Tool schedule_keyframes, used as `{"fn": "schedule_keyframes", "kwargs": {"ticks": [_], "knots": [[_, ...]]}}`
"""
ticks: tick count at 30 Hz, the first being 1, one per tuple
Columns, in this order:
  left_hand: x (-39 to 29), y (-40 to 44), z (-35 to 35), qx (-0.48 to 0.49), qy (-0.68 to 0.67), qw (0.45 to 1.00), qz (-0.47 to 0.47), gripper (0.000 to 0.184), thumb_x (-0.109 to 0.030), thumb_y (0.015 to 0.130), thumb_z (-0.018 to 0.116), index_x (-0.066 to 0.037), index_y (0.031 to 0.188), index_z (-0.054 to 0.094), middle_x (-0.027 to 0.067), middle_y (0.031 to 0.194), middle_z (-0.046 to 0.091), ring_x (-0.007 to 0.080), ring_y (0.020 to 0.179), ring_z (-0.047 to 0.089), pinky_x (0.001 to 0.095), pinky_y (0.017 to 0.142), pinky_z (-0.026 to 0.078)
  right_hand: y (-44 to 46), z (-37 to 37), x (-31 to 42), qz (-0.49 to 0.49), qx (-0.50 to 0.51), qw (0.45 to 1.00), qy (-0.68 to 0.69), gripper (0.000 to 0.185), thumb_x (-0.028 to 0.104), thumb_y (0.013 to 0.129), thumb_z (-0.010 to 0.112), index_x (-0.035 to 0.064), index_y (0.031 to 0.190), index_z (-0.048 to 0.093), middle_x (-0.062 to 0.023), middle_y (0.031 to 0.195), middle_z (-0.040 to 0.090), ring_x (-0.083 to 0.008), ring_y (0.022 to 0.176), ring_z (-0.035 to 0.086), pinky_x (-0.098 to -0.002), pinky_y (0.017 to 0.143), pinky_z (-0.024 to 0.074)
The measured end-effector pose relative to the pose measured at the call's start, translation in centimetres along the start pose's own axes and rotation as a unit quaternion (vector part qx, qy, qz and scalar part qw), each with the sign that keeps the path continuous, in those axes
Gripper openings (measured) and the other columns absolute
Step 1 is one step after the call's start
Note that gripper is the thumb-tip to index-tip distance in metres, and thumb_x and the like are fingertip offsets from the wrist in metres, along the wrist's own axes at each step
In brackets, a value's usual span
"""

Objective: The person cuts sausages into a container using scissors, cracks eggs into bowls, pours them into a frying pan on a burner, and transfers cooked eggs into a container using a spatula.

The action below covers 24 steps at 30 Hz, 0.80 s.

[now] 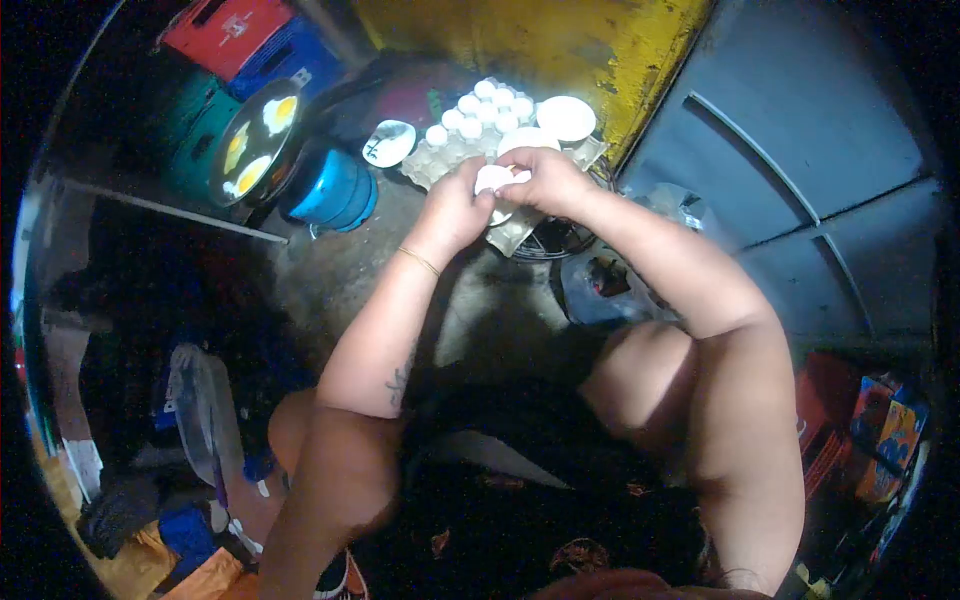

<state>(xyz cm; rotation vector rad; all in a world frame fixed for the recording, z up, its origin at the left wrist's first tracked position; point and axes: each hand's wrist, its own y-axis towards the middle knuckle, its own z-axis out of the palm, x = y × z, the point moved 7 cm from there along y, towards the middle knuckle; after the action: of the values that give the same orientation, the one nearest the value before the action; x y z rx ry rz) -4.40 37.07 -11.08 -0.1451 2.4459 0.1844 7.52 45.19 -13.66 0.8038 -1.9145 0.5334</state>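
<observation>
Both of my hands meet over the egg tray's near edge. A white egg is between them, with the fingertips of my left hand and my right hand closed around it. Whether its shell is cracked I cannot tell. Just beyond, the grey carton egg tray bears several white eggs. Two round white dishes are at the tray's right side, one partly hidden behind my right hand. To the left, a dark frying pan contains three fried eggs with yellow yolks.
A blue gas cylinder stands beside the pan. Between pan and tray lies a small white dish with something dark in it. Red and blue crates are at the back left. Grey metal panels bound the right, near a clear plastic bag.
</observation>
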Motion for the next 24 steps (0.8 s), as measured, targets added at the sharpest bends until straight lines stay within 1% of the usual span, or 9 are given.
{"fn": "schedule_keyframes", "kwargs": {"ticks": [2,7,9,10,13,15,19,21,24], "knots": [[-0.7,0.0,0.1,0.002,0.028,0.999,0.032,0.044,-0.013,0.084,0.061,0.003,0.124,0.055,0.0270,0.114,0.063,0.0416,0.108,0.061,0.0446,0.093,0.049,-0.6,-0.2,0.5,0.042,-0.010,0.999,-0.023,0.041,0.021,0.073,0.078,0.0047,0.109,0.067,-0.0090,0.096,0.069,-0.0177,0.089,0.065,-0.0310,0.082,0.0513],[-0.8,0.5,1.2,-0.027,0.077,0.988,0.134,0.034,-0.006,0.080,0.057,0.004,0.113,0.058,0.0271,0.107,0.063,0.0449,0.102,0.060,0.0483,0.089,0.049,-1.0,0.3,1.5,0.054,-0.056,0.983,-0.164,0.047,0.033,0.071,0.071,0.0108,0.112,0.065,-0.0179,0.100,0.069,-0.0332,0.095,0.067,-0.0397,0.084,0.0522],[-0.3,0.5,1.9,-0.054,0.096,0.980,0.163,0.031,-0.004,0.079,0.055,0.003,0.108,0.059,0.0272,0.104,0.063,0.0453,0.100,0.059,0.0490,0.089,0.048,-1.1,0.4,1.8,0.055,-0.063,0.981,-0.176,0.043,0.036,0.071,0.070,0.0118,0.108,0.065,-0.0176,0.098,0.069,-0.0350,0.094,0.067,-0.0430,0.083,0.0528],[0.3,0.7,2.4,-0.044,0.100,0.980,0.165,0.036,-0.004,0.079,0.055,0.005,0.114,0.056,0.0272,0.108,0.062,0.0443,0.103,0.058,0.0480,0.092,0.047,-1.1,0.4,1.9,0.056,-0.066,0.979,-0.182,0.042,0.037,0.072,0.069,0.0123,0.105,0.065,-0.0175,0.097,0.070,-0.0359,0.094,0.067,-0.0446,0.082,0.0531],[1.0,1.0,3.1,-0.023,0.114,0.980,0.162,0.048,-0.003,0.079,0.057,0.008,0.125,0.050,0.0269,0.115,0.060,0.0422,0.109,0.056,0.0460,0.098,0.043,-1.0,0.2,2.5,0.048,-0.074,0.973,-0.211,0.036,0.035,0.073,0.067,0.0120,0.101,0.064,-0.0177,0.094,0.069,-0.0365,0.091,0.067,-0.0464,0.080,0.0533],[1.0,1.0,3.1,-0.023,0.125,0.981,0.149,0.049,-0.004,0.079,0.057,0.008,0.126,0.050,0.0264,0.115,0.060,0.0422,0.109,0.056,0.0461,0.099,0.043,-0.7,0.2,2.4,0.053,-0.061,0.968,-0.237,0.043,0.034,0.073,0.069,0.0124,0.110,0.064,-0.0186,0.096,0.070,-0.0368,0.091,0.067,-0.0453,0.081,0.0533],[1.1,1.0,3.2,-0.041,0.112,0.980,0.158,0.043,-0.003,0.080,0.055,0.008,0.122,0.052,0.0273,0.112,0.061,0.0431,0.108,0.056,0.0472,0.098,0.043,-0.8,0.0,3.3,0.051,-0.048,0.952,-0.298,0.043,0.032,0.073,0.069,0.0119,0.111,0.064,-0.0178,0.097,0.069,-0.0359,0.091,0.067,-0.0451,0.080,0.0535],[1.4,1.0,3.3,-0.058,0.095,0.978,0.178,0.037,-0.002,0.080,0.053,0.006,0.116,0.055,0.0284,0.109,0.062,0.0450,0.105,0.057,0.0492,0.094,0.045,-0.7,0.2,3.4,0.012,-0.064,0.941,-0.331,0.034,0.029,0.074,0.068,0.0126,0.104,0.065,-0.0156,0.095,0.069,-0.0347,0.089,0.068,-0.0456,0.077,0.0540],[1.9,1.2,3.2,-0.019,0.085,0.978,0.189,0.039,-0.001,0.080,0.053,0.006,0.118,0.055,0.0285,0.110,0.062,0.0448,0.105,0.058,0.0488,0.095,0.045,-0.5,0.4,3.2,-0.020,-0.077,0.928,-0.363,0.028,0.026,0.075,0.068,0.0135,0.100,0.066,-0.0132,0.095,0.069,-0.0336,0.088,0.068,-0.0458,0.074,0.0545]]}}
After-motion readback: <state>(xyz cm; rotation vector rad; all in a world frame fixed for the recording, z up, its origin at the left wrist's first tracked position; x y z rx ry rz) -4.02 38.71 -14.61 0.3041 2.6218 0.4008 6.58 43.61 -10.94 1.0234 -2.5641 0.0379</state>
